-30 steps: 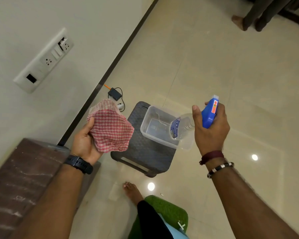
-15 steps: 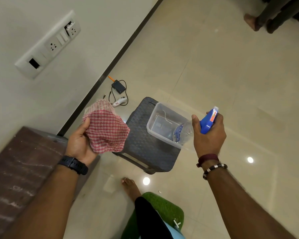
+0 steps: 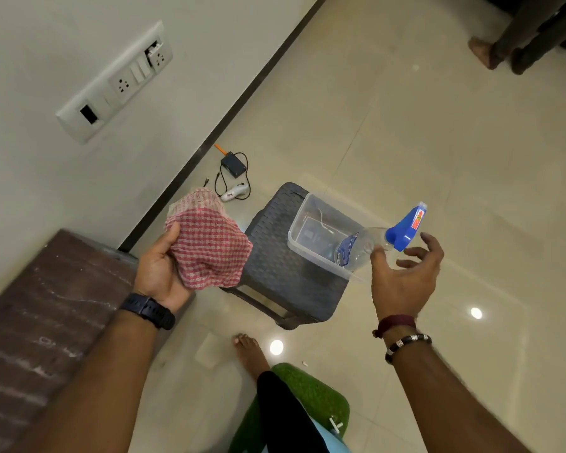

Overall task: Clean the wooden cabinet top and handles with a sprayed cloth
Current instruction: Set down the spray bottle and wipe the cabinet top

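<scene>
Spray bottle point(image 3: 370, 245) leans over the tub point(image 3: 303, 220) rim, right hand point(image 3: 406, 276) spread.

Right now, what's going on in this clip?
A person is getting ready to wipe a cabinet. The left hand holds a bunched red checked cloth. The right hand is open, fingers spread, just beside a blue-topped spray bottle that leans in a clear plastic tub on a dark stool. The wooden cabinet top at the lower left looks streaked and is not being touched.

Woven checked cloth point(image 3: 209, 246); clear plastic tub point(image 3: 311, 237); glossy tile floor point(image 3: 438, 142); matt scuffed wood cabinet top point(image 3: 43, 308).
</scene>
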